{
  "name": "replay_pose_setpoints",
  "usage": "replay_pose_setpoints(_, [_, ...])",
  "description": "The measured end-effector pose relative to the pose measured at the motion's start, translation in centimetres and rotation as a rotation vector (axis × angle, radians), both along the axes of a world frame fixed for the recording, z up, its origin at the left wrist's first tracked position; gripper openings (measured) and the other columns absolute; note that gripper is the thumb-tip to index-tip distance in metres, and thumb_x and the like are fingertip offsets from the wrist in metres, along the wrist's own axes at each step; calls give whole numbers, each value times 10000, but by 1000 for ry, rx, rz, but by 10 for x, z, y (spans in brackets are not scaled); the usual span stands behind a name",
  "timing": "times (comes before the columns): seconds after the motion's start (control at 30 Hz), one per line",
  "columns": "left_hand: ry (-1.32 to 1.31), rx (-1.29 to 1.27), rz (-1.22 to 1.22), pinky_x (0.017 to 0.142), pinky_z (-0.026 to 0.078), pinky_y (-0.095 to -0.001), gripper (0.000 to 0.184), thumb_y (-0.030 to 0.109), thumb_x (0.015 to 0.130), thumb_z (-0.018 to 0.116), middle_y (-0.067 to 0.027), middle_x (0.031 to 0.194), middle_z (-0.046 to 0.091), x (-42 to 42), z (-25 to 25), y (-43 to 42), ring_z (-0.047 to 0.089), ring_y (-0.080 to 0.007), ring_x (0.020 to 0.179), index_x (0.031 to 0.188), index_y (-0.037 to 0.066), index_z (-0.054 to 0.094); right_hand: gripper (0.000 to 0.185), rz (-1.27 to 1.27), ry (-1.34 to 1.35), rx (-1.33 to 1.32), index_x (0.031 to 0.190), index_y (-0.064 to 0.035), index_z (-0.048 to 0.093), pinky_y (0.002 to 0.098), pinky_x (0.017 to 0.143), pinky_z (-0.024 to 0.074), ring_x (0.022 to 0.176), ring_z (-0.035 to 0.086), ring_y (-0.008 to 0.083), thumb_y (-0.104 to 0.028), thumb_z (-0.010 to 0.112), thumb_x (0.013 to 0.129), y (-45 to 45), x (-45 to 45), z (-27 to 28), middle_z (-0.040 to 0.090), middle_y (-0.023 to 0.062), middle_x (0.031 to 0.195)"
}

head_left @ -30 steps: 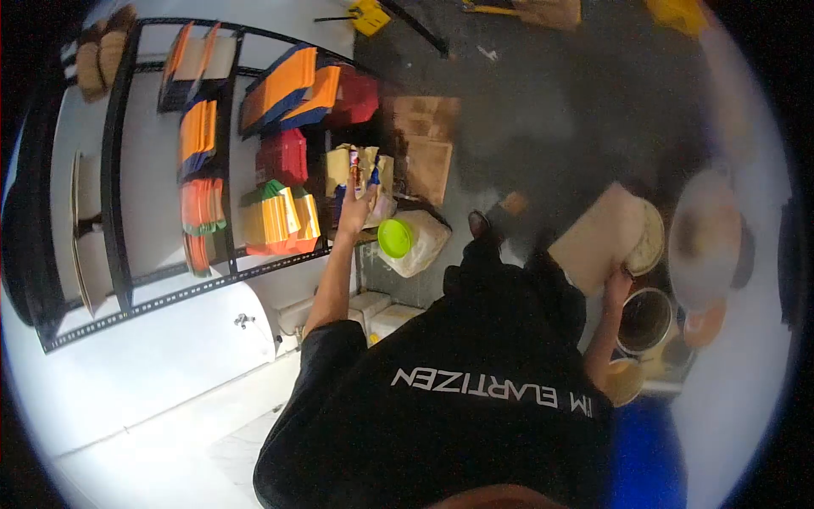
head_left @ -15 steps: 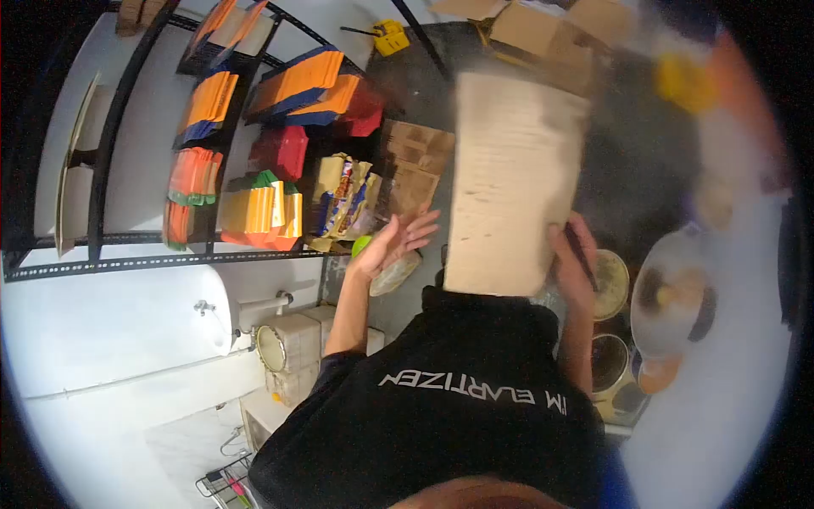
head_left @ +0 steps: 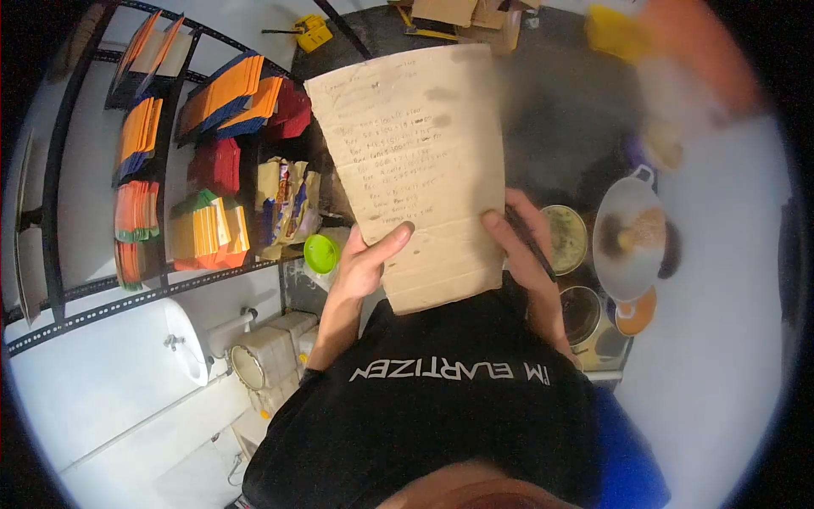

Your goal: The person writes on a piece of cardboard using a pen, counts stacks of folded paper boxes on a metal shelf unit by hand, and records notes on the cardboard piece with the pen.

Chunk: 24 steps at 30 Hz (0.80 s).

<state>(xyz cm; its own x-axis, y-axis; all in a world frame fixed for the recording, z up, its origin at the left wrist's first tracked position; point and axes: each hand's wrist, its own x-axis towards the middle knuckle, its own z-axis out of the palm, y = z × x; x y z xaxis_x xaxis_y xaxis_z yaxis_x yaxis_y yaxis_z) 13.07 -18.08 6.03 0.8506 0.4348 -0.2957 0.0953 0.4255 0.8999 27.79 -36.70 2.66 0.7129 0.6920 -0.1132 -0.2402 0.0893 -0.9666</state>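
Note:
A tan piece of cardboard (head_left: pixel 415 178) with a handwritten list on it is held up in front of my chest. My left hand (head_left: pixel 369 254) grips its lower left edge, thumb on the face and fingers behind. On the other side my right hand (head_left: pixel 519 237) holds the right edge, thumb on the front. A dark, thin pen-like stick (head_left: pixel 532 244) also lies in my right hand, sloping down past the fingers. Close to my left wrist is a bright green round lid (head_left: pixel 321 253).
A black metal rack (head_left: pixel 161 288) at left carries orange, red and green folded stacks (head_left: pixel 212 233). Below it are a white sink (head_left: pixel 182 343) and whitish containers (head_left: pixel 259 360). At right stand round pots (head_left: pixel 563 239) and a large white basin (head_left: pixel 629 239). Cardboard boxes (head_left: pixel 475 17) lie at the far end.
My left hand has gone from spread fingers beside the cardboard to gripping its left edge. The cardboard has tilted and its writing now shows clearly. The view has shifted rightward.

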Motion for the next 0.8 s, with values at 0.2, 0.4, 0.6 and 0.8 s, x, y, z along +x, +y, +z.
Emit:
replay_pose_setpoints(0.2, [12,27,-33,1023,417,-342,516,127,914,695,-109,1300,615,7,7,-2,564,-191,1188,1371,-24,509,330,-9,-12,12,1223,-3,606,291,883,468,988,590,118,-209,636,966,-5,2,4,675,68,1080])
replay_pose_setpoints(0.4, [-18,55,-89,1015,420,-338,521,149,918,698,-107,1305,612,11,7,2,562,-189,1186,1369,-30,507,345,-46,14,45,1229,-4,602,288,891,458,989,585,119,-223,644,966,-4,-1,-1,669,70,1082])
replay_pose_setpoints(0.6, [-28,40,-79,1014,425,-338,498,146,933,676,-107,1306,610,14,5,1,567,-195,1180,1366,-35,507,360,-56,-20,-14,1236,-12,602,294,911,444,1013,579,126,-239,649,960,-4,0,4,663,70,1110])
replay_pose_setpoints(0.8, [-40,12,-72,1015,431,-345,490,133,938,665,-115,1317,602,13,2,-1,567,-199,1186,1367,-38,502,375,-76,-39,-16,1253,-18,595,300,904,451,1008,583,138,-254,634,964,-1,-2,1,663,68,1121])
